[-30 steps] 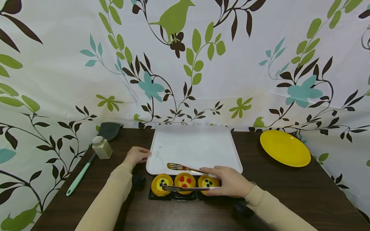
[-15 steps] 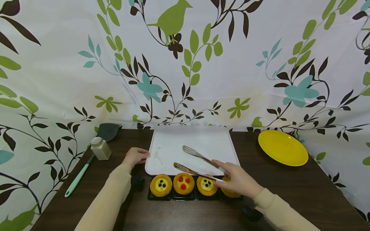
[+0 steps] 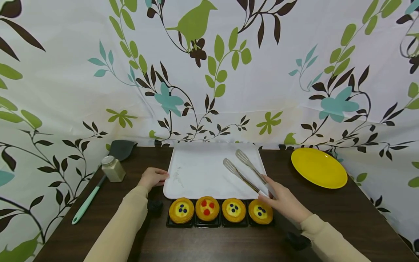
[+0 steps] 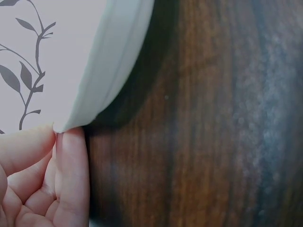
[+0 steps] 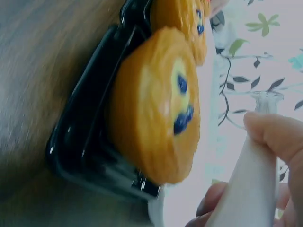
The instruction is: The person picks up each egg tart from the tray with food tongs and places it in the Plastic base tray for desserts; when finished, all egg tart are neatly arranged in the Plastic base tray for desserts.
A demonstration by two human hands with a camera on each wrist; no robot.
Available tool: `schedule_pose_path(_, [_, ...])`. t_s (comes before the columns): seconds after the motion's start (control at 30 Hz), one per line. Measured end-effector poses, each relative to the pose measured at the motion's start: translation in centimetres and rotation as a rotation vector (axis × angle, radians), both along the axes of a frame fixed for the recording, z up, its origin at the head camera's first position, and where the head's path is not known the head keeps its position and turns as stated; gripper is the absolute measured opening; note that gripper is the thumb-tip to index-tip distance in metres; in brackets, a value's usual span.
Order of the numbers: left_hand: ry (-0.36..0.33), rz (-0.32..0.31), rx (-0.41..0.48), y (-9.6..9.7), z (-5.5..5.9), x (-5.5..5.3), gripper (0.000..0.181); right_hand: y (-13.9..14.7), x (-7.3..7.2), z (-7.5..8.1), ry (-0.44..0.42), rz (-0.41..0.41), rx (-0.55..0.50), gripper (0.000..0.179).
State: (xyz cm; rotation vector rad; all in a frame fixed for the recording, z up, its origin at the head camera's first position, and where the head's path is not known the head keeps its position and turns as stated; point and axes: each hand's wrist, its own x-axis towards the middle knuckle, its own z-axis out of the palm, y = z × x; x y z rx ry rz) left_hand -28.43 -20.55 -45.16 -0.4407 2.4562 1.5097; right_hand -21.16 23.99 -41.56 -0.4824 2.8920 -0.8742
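My left hand (image 3: 154, 177) holds the left edge of a white rectangular tray (image 3: 203, 163). In the left wrist view, thumb and finger pinch the tray's rim (image 4: 94, 97). My right hand (image 3: 285, 198) grips metal serving tongs with slotted ends (image 3: 250, 166) by the white handle (image 5: 251, 175). The tongs are spread with nothing between their ends, over the right part of the tray. A row of egg tarts in black plastic trays (image 3: 207, 222) lies along the tray's near edge. One tart (image 3: 207, 208) has red pieces on top; the rightmost tart (image 3: 260, 211) has blue berries and sits below my right hand.
A yellow plate (image 3: 319, 168) lies at the back right. On the left stand a square shaker jar (image 3: 113, 169) and a spatula (image 3: 86, 206) with a mint handle. A patterned cloth (image 3: 294, 72) hangs behind the dark wooden table (image 3: 209, 245).
From over the tarts, the tongs have swung up and right to above the tray, uncovering the rightmost tart. My left hand stays on the tray's edge.
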Motion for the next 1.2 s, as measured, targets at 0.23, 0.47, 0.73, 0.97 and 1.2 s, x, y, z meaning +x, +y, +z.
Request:
schedule_pose_path(0.23, [-0.008, -0.008, -0.003, 0.0, 0.1, 0.1, 0.033, 2.1, -0.8, -0.5, -0.007, -0.047, 0.011, 0.078])
schedule_pose_path(0.47, [0.0, -0.014, -0.009, 0.0, 0.5, 0.3, 0.032, 3.7, -2.1, -1.3, -0.054, -0.141, 0.013, 0.081])
schedule_pose_path(0.73, [0.0, -0.018, 0.008, 0.0, 0.4, 0.4, 0.033, 4.9, -3.7, -2.0, -0.072, -0.265, 0.043, 0.083])
schedule_pose_path(0.97, [-0.003, -0.015, 0.007, 0.0, 0.4, 0.3, 0.033, 5.0, -4.8, -2.4, -0.126, -0.304, 0.07, 0.083])
schedule_pose_path(1.2, [-0.004, -0.033, 0.019, -0.2, 0.6, 0.2, 0.036, 5.3, -5.8, -3.1, -0.181, -0.341, 0.099, 0.085])
